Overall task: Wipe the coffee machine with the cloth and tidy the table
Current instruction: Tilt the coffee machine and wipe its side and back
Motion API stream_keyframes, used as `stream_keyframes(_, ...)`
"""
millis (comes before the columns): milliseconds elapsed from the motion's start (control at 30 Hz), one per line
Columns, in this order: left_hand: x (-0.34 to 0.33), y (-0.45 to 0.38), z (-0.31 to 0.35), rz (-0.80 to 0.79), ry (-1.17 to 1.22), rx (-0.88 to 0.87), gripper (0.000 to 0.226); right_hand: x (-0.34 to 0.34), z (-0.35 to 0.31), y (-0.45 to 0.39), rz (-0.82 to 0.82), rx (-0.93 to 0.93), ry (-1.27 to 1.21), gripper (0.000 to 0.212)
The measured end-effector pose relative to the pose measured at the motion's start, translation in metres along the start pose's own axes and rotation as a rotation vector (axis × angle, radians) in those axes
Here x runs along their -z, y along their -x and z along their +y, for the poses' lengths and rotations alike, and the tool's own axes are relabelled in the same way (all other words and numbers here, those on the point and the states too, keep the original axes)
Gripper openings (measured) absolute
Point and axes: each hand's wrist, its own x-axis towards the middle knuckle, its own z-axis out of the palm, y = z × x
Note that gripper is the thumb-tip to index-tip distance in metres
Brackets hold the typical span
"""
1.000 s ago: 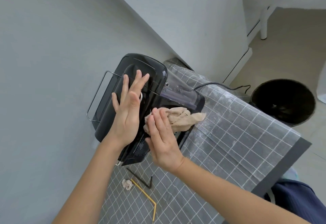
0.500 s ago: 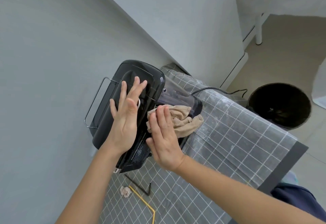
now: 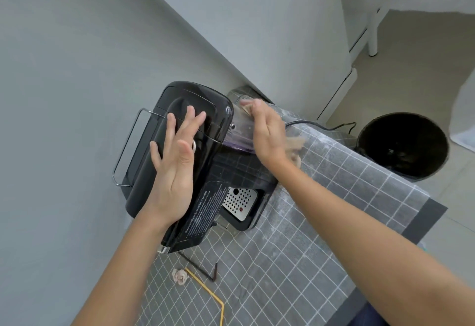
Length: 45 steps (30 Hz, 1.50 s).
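While my left hand (image 3: pixel 174 169) lies flat, fingers spread, on the coffee machine (image 3: pixel 195 110), my right hand (image 3: pixel 267 133) beside it presses the blurred cloth (image 3: pixel 295 146) against its clear tank.

Wall (image 3: pixel 64 94) hems coffee machine (image 3: pixel 213 161) left.

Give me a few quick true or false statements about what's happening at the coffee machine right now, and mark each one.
1. The left hand rests flat on top of the coffee machine. True.
2. The right hand presses the cloth against the machine's clear tank side. True.
3. The bin stands on the table. False: it is on the floor beside the table.
4. The yellow straw lies on the machine. False: it lies on the tablecloth.
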Motion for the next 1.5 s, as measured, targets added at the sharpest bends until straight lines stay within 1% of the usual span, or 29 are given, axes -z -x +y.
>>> stream_keyframes(67,0.000,0.000,0.000,0.003,-0.008,-0.001,0.071,0.010,0.021,0.003,0.014,-0.100,-0.005,0.049)
stream_keyframes(133,0.000,-0.001,0.001,0.002,-0.011,0.008,0.071,0.016,0.030,0.011,0.004,-0.184,0.001,0.047)
stream_keyframes(200,0.000,-0.001,0.003,0.002,-0.011,0.015,0.073,0.018,0.026,0.024,0.036,-0.348,0.083,0.046)
stream_keyframes(267,-0.001,-0.001,0.003,0.009,-0.009,0.012,0.074,0.012,0.019,0.040,0.047,-0.517,0.125,0.052)
stream_keyframes(300,-0.001,-0.001,0.003,0.013,-0.007,0.010,0.075,0.007,0.014,0.050,0.037,-0.550,0.108,0.055)
stream_keyframes(333,-0.001,-0.001,0.004,0.015,-0.007,0.012,0.075,-0.001,0.010,0.060,0.030,-0.530,0.072,0.058)
stream_keyframes(433,-0.001,-0.001,0.003,0.016,-0.003,0.015,0.075,-0.024,-0.018,0.094,0.053,-0.353,-0.094,0.062)
stream_keyframes(533,-0.001,-0.002,0.000,0.016,0.041,0.018,0.073,-0.045,-0.047,0.112,0.061,-0.052,-0.107,0.063)
stream_keyframes(600,0.001,-0.002,-0.001,0.004,0.064,0.025,0.072,-0.050,-0.047,0.118,0.030,0.141,-0.078,0.065)
stream_keyframes(633,0.001,-0.002,-0.001,0.000,0.069,0.026,0.072,-0.050,-0.036,0.122,0.001,0.233,-0.034,0.065)
stream_keyframes(733,0.001,-0.002,-0.002,0.005,0.051,0.024,0.076,-0.047,0.023,0.138,-0.111,0.566,0.205,0.064)
stream_keyframes(767,0.000,-0.002,-0.002,0.005,0.049,0.024,0.077,-0.045,0.040,0.142,-0.132,0.649,0.251,0.064)
stream_keyframes(833,0.000,-0.002,-0.002,-0.006,0.053,0.029,0.079,-0.041,0.063,0.141,-0.135,0.737,0.295,0.065)
stream_keyframes(900,0.001,-0.002,-0.002,-0.018,0.053,0.034,0.078,-0.034,0.074,0.134,-0.154,0.768,0.318,0.066)
stream_keyframes(933,0.001,-0.002,-0.001,-0.017,0.046,0.035,0.078,-0.027,0.081,0.131,-0.174,0.744,0.339,0.071)
stream_keyframes(967,0.001,-0.002,0.000,-0.012,0.037,0.034,0.079,-0.017,0.087,0.129,-0.200,0.681,0.356,0.080)
stream_keyframes(1000,0.001,-0.002,0.000,-0.010,0.029,0.033,0.079,-0.005,0.090,0.128,-0.231,0.577,0.370,0.088)
stream_keyframes(1033,0.001,-0.001,0.000,-0.011,0.030,0.034,0.080,0.008,0.090,0.127,-0.258,0.436,0.367,0.092)
stream_keyframes(1100,0.001,0.000,-0.001,-0.017,0.065,0.036,0.080,0.037,0.083,0.126,-0.273,0.177,0.279,0.086)
stream_keyframes(1133,0.001,-0.001,-0.001,-0.018,0.088,0.036,0.080,0.051,0.075,0.125,-0.249,0.071,0.197,0.080)
stream_keyframes(1200,0.002,-0.001,-0.001,-0.020,0.104,0.035,0.080,0.078,0.060,0.118,-0.143,-0.062,0.051,0.059)
stream_keyframes(1233,0.001,-0.001,-0.001,-0.018,0.088,0.033,0.081,0.088,0.058,0.113,-0.110,-0.065,0.081,0.053)
stream_keyframes(1267,0.001,-0.001,-0.001,-0.015,0.069,0.030,0.082,0.096,0.058,0.109,-0.114,-0.046,0.182,0.055)
stream_keyframes(1300,0.001,-0.001,0.000,-0.012,0.060,0.028,0.082,0.101,0.063,0.106,-0.175,-0.003,0.369,0.057)
stream_keyframes(1367,0.001,-0.001,0.000,-0.009,0.069,0.026,0.082,0.100,0.081,0.107,-0.368,0.021,0.829,0.059)
stream_keyframes(1400,0.000,-0.001,0.000,-0.009,0.073,0.027,0.081,0.097,0.091,0.109,-0.464,-0.006,1.039,0.070)
stream_keyframes(1433,0.001,-0.001,-0.001,-0.011,0.073,0.029,0.081,0.093,0.096,0.112,-0.530,-0.001,1.183,0.084)
stream_keyframes(1467,0.000,0.000,0.000,-0.012,0.070,0.031,0.081,0.090,0.100,0.114,-0.587,0.042,1.284,0.089)
stream_keyframes(1500,0.000,0.000,0.000,-0.011,0.065,0.032,0.081,0.088,0.106,0.113,-0.622,0.119,1.339,0.080)
